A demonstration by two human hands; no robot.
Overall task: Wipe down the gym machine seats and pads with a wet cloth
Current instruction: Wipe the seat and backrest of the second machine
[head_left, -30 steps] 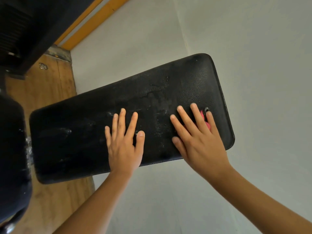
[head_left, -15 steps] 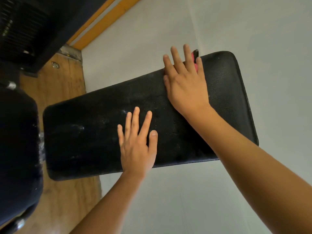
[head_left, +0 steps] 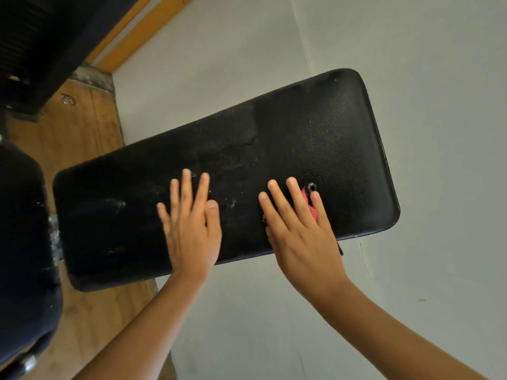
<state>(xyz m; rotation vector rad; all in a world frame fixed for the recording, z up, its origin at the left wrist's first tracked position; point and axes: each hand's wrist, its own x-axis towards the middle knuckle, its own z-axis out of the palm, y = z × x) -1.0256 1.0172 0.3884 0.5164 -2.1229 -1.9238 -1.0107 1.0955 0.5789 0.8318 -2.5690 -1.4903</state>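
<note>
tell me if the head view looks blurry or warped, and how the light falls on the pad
Head view: mild wide-angle warp bows the black pad; light soft and even, no hard shadows, faint sheen on its right half; left hand slightly blurred, right hand sharper, pink cloth mostly hidden beneath it.

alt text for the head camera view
A right hand presses a pink cloth flat onto a long black bench pad near its right end; the left hand rests open on the pad beside it. Grey floor and a wooden platform lie below.
</note>
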